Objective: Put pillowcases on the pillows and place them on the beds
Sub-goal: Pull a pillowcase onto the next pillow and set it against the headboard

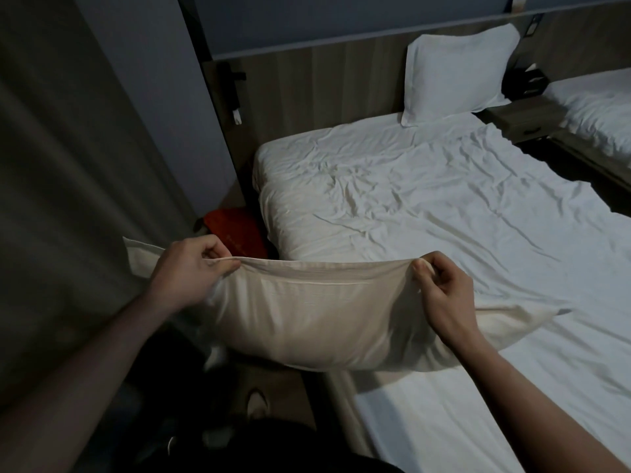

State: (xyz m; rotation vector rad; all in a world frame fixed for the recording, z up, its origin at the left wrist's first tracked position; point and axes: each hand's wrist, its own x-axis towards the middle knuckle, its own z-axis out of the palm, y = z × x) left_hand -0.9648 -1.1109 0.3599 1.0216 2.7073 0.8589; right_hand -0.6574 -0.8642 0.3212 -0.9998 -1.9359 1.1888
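Observation:
A cream pillowcase with a pillow inside [307,319] hangs over the near left edge of the bed [426,206]. My left hand [191,268] pinches the top hem at its left end. My right hand [440,288] pinches the same hem at its right end, and the hem is stretched taut between them. A flap of the case sticks out behind my left wrist. A second pillow in a white case [457,73] leans upright against the wooden headboard [324,83] at the far right corner of the bed.
A grey curtain [68,165] hangs at the left. A red object [235,230] lies on the floor between curtain and bed. A wooden nightstand [526,117] with a dark object on it separates this bed from a second bed [601,110] at the right.

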